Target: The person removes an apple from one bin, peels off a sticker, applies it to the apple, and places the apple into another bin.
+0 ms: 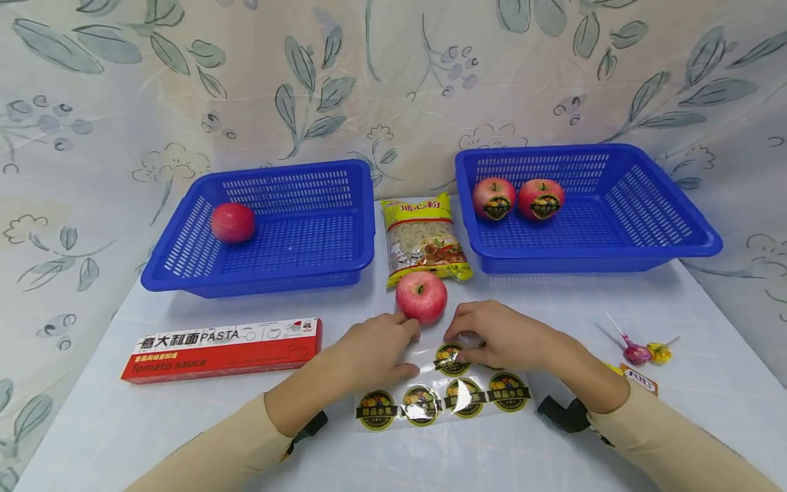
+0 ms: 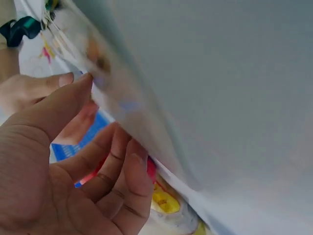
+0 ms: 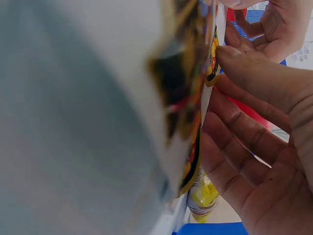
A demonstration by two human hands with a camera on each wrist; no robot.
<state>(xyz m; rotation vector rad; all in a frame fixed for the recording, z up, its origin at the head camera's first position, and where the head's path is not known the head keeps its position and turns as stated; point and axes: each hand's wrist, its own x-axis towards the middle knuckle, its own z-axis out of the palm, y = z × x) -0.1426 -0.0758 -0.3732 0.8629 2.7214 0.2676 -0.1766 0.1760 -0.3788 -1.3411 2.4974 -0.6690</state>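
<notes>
A clear sheet of round black-and-gold fruit stickers (image 1: 430, 376) lies on the table in front of the person. The left hand (image 1: 378, 352) rests its fingertips at the sheet's upper left, thumb apart from the fingers. Over the upper right of the sheet, the right hand (image 1: 501, 335) has its thumb at the edge of one sticker (image 1: 451, 354); in the right wrist view that thumb (image 3: 244, 66) touches the sticker while the other fingers rest lower along the sheet. A red apple (image 1: 421, 297) without a visible sticker sits just beyond both hands.
The left blue basket (image 1: 295, 280) holds one apple (image 1: 233, 223). Two stickered apples (image 1: 541, 199) lie in the right blue basket (image 1: 590, 263). Between them is a yellow food bag (image 1: 424, 239). A pasta box (image 1: 224, 350) lies left; lollipops (image 1: 639, 352) lie right.
</notes>
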